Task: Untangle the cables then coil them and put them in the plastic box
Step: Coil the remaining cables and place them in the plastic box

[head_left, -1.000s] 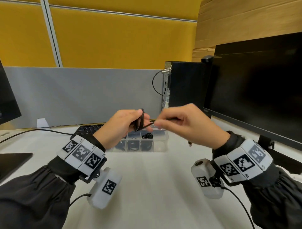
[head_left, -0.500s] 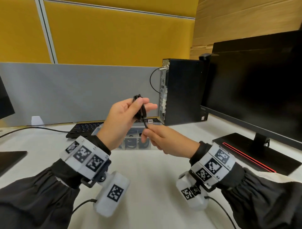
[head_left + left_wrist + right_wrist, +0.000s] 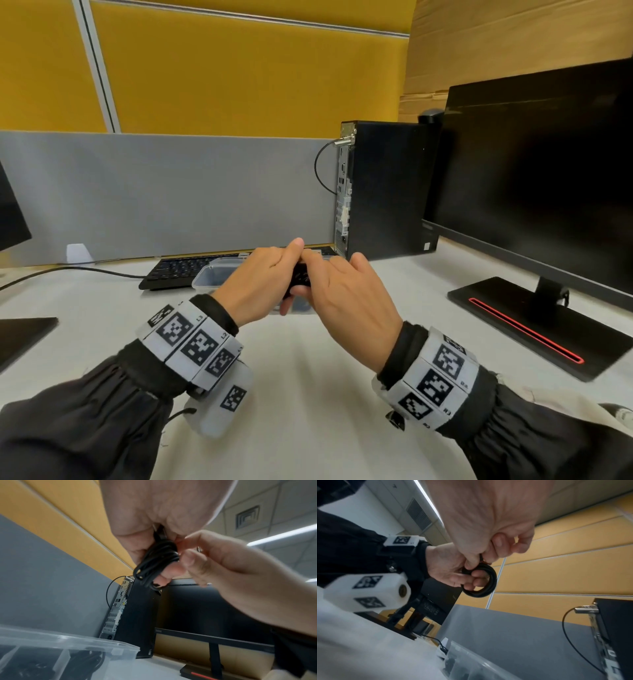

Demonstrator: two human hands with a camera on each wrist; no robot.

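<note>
In the centre of the frame, my left hand (image 3: 260, 284) holds the small coil of thin black cable (image 3: 157, 562), the fingers curled through its loops. My right hand (image 3: 342, 294) pinches the same coil from the right side. The 2 hands touch, above the clear plastic box with compartments (image 3: 219, 274), which stands on the white table (image 3: 308, 394).

The black cable (image 3: 481, 580) is coiled in a small ring, held above the clear box (image 3: 219, 270).
</note>
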